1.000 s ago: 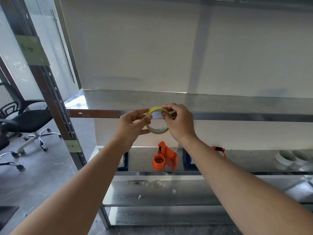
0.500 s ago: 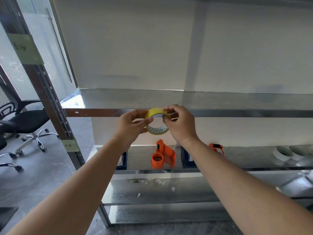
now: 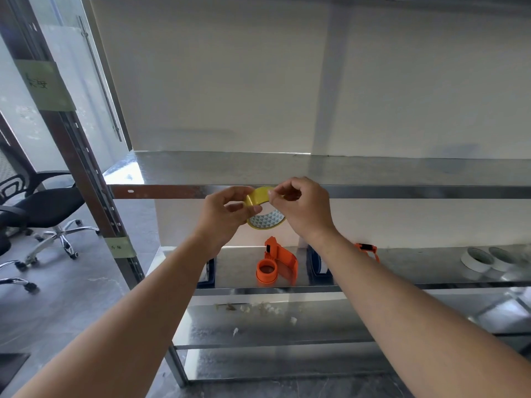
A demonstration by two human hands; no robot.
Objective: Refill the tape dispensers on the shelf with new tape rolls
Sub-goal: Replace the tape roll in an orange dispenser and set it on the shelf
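A yellow tape roll (image 3: 263,209) with a patterned inner core hangs in front of the upper shelf edge, held between both hands. My left hand (image 3: 227,215) grips its left side, thumb and fingers around the rim. My right hand (image 3: 304,209) pinches at the top of the roll's outer band with curled fingers. Below, on the middle shelf (image 3: 402,284), an orange tape dispenser (image 3: 277,265) lies with its empty round hub facing forward. A second orange dispenser (image 3: 366,249) peeks out behind my right forearm.
Two white tape rolls (image 3: 478,259) sit at the right of the middle shelf. Dark blue bins (image 3: 316,267) stand behind my forearms. Scraps of debris (image 3: 258,307) litter the lower shelf. Office chairs (image 3: 48,214) stand on the floor to the left, past the rack's upright post (image 3: 94,179).
The roll has tilted so its yellow outer band faces up. My right hand's fingers have curled from holding the roll's side into a pinch at its top edge.
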